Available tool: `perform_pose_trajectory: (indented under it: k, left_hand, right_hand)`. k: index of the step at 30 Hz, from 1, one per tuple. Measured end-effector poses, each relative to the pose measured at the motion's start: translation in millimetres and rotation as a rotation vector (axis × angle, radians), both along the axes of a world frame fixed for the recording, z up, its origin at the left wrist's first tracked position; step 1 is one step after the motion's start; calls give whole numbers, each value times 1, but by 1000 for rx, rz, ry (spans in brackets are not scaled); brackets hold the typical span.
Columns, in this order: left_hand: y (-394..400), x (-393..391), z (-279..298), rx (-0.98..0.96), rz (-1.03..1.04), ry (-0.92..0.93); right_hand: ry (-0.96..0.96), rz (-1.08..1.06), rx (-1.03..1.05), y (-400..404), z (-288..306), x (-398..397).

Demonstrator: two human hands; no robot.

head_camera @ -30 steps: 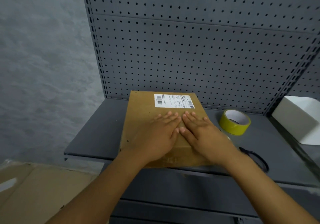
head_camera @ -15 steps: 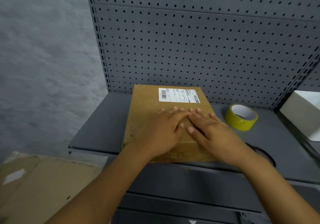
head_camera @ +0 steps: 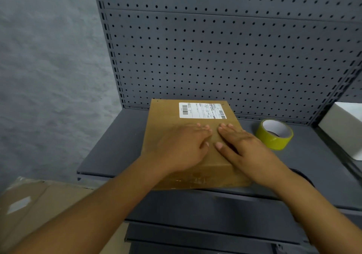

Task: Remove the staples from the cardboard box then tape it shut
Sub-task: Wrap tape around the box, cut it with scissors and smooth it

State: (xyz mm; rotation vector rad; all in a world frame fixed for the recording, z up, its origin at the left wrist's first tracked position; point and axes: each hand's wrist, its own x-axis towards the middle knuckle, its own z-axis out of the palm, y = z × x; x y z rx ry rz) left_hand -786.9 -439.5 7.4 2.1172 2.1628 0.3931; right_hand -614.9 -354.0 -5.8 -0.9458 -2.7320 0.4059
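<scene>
A flat brown cardboard box lies on the grey metal shelf, a white shipping label at its far end. Shiny tape shows on its near edge. My left hand and my right hand rest palm down on the box's top, side by side, fingers pointing away from me, a small gap between them. Neither hand holds anything. A yellow tape roll lies flat on the shelf just right of the box.
A grey pegboard rises behind the shelf. A white box sits at the right edge. A dark object is mostly hidden behind my right wrist. Flattened cardboard lies low at the left.
My two hands have drawn slightly apart on the box top; they touched a second ago. The view has shifted a little; the box stays in place.
</scene>
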Motion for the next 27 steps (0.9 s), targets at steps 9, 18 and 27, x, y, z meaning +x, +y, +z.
perform_pose_trajectory:
  k: [9,18,27]
  left_hand:
    - [60,-106,4,-26,311,-199]
    - [67,-134,1,-175,405,14]
    - [44,-135,-1,-206,536,-161]
  right_hand:
    - [222,-61,-117,-3,-9,33]
    - [372,-319,-204,16,-11,40]
    - [615,-552,-756,8,-19,30]
